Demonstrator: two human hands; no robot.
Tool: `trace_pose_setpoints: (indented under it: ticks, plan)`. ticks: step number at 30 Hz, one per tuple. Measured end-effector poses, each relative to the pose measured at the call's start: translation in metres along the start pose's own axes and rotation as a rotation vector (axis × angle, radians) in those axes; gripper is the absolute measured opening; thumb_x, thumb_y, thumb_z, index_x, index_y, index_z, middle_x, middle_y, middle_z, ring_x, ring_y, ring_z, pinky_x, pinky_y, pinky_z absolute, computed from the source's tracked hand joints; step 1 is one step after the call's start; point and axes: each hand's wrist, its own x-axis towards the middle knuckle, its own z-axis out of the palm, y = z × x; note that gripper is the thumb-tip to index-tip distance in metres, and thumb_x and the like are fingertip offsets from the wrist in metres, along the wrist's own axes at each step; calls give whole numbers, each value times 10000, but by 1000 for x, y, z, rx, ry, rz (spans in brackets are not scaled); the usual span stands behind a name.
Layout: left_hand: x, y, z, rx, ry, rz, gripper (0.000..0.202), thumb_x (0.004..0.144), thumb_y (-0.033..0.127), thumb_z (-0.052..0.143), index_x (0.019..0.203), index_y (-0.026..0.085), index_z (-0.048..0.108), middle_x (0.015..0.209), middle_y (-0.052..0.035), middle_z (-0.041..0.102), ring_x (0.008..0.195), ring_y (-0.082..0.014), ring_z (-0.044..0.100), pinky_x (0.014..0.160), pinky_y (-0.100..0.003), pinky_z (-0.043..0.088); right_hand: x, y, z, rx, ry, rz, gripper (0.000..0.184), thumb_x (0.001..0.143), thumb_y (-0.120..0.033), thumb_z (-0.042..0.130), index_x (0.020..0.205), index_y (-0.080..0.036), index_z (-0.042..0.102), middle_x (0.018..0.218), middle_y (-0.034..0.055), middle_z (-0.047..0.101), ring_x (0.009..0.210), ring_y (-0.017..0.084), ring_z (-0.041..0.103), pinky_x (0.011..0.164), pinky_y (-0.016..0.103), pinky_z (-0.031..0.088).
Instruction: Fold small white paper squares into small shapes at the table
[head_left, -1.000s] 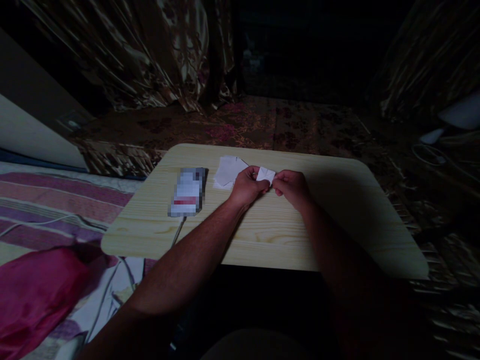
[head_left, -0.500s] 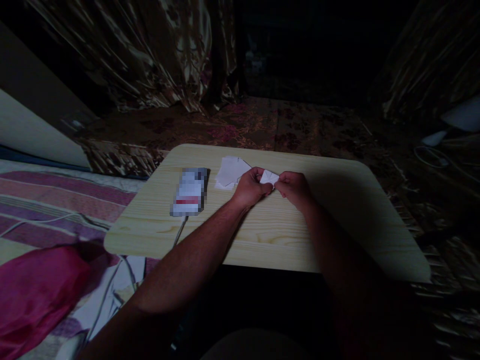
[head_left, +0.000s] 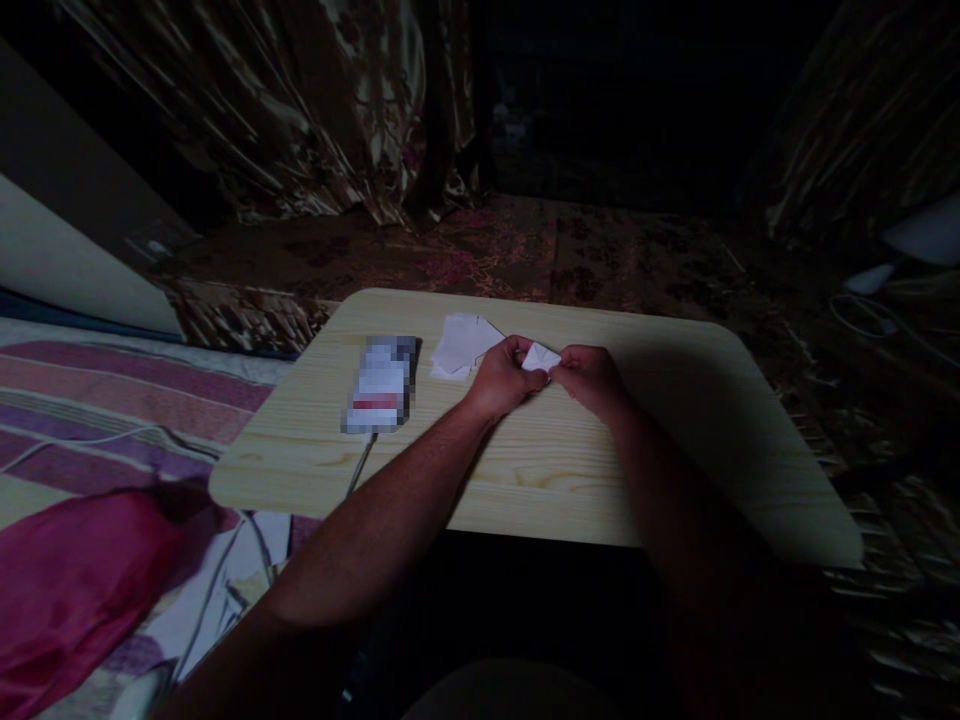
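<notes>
Dim room, seen from above my own forearms. Over the last second my two hands have drawn closer: the left hand and right hand, which had a small gap between them, now meet fingertip to fingertip. Less of the small folded paper shows than before, and it has shifted slightly right with the hands. I judge from this that the folding in hand is at a pressing stage, the piece being squeezed flatter rather than opened out.

Both hands pinch the paper between thumbs and fingers, just above the far middle of the pale wooden bench. The paper is white and small, with a pointed corner peeking up between the fingers; its creases are too dark to read.

Just left of the hands lies a loose stack of white sheets, flat on the bench. Further left sits a blurred rectangular device, with a cable trailing off the near edge.
</notes>
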Motion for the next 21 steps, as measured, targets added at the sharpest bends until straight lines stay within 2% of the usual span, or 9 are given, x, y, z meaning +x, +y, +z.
trace_pose_setpoints:
  ticks: [7, 14, 21]
  plan:
    - [-1, 2, 0, -6, -21, -19, 433, 518, 122, 752, 900, 154, 550, 653, 28, 631, 480, -86, 529, 456, -193, 370, 1, 4, 1, 10, -6, -10, 115, 642, -280, 609, 616, -180, 560, 507, -52, 500, 469, 91, 405, 445, 228, 265]
    - [-1, 2, 2, 17, -18, 15, 426, 538, 160, 770, 908, 141, 558, 729, 13, 653, 552, -77, 547, 537, -195, 413, 0, 1, 2, 27, 56, -11, 128, 647, -278, 611, 597, -180, 545, 494, -57, 472, 464, 86, 379, 448, 230, 261]
    - [-3, 4, 3, 50, 22, 21, 459, 529, 168, 782, 933, 163, 566, 689, 42, 628, 544, -73, 529, 529, -179, 373, -2, -5, 2, 59, 101, 12, 130, 645, -287, 610, 593, -191, 540, 462, -61, 451, 442, 93, 371, 440, 238, 259]
